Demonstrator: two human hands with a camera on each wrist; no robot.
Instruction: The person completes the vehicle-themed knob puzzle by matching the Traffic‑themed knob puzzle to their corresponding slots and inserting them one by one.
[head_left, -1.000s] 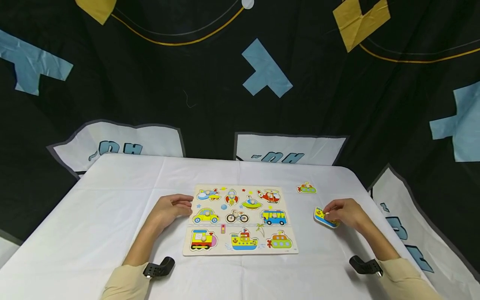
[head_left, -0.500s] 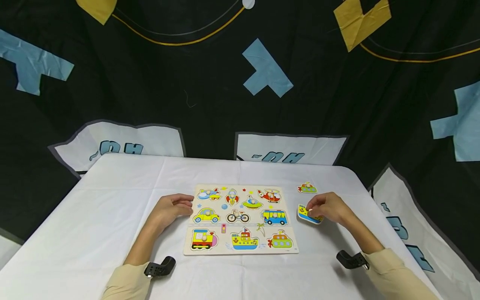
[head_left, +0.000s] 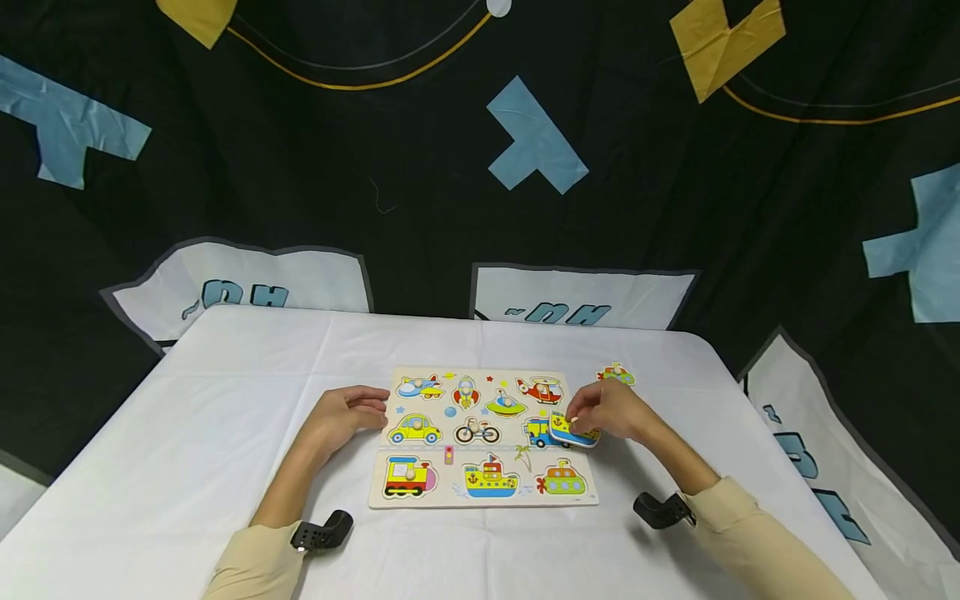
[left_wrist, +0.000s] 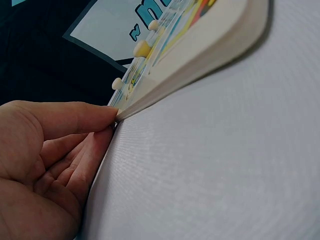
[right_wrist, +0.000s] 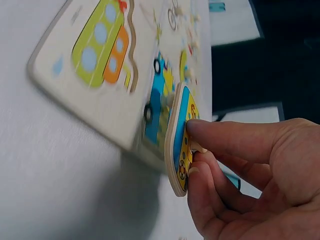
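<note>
My right hand [head_left: 611,410] pinches a yellow-and-blue boat puzzle piece [head_left: 573,430] by its small knob. In the head view the piece overlaps the bus at the right of the wooden puzzle board [head_left: 480,502]; in the right wrist view the boat piece [right_wrist: 179,135] is tilted on edge beside it. A boat picture [head_left: 491,478] lies in the board's bottom row, left of a submarine picture [head_left: 562,480]. At the board's left edge, my left hand [head_left: 339,418] pinches the rim with thumb and fingertips, seen close in the left wrist view.
A loose submarine piece [head_left: 617,373] lies past the board's upper right corner, partly behind the right hand. Several vehicle pieces with knobs, such as the train [head_left: 408,477] and car [head_left: 415,428], sit in the board. A white cloth [head_left: 247,375] covers the table.
My right hand has carried the boat piece left from the table on the right to over the board's right side. The left hand has stayed at the board's edge.
</note>
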